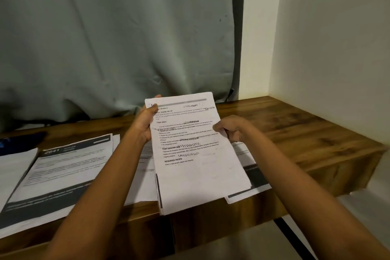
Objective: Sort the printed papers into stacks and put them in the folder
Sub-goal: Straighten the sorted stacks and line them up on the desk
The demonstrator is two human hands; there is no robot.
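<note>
I hold a thin stack of white printed papers (pixel 198 154) tilted up above the wooden table (pixel 295 133). My left hand (pixel 145 122) grips its upper left edge, thumb on the front. My right hand (pixel 230 130) pinches its right edge at mid height. More printed sheets lie flat on the table: a page with dark bands (pixel 61 173) at the left, white sheets (pixel 143 167) under my left forearm, and a sheet with a dark band (pixel 251 177) under the held stack at the right. I cannot make out a folder for certain.
A dark blue object (pixel 21 141) lies at the table's far left. A grey-green curtain (pixel 116 38) hangs behind the table and a cream wall (pixel 327 48) closes the right side. The table's front edge runs below the papers.
</note>
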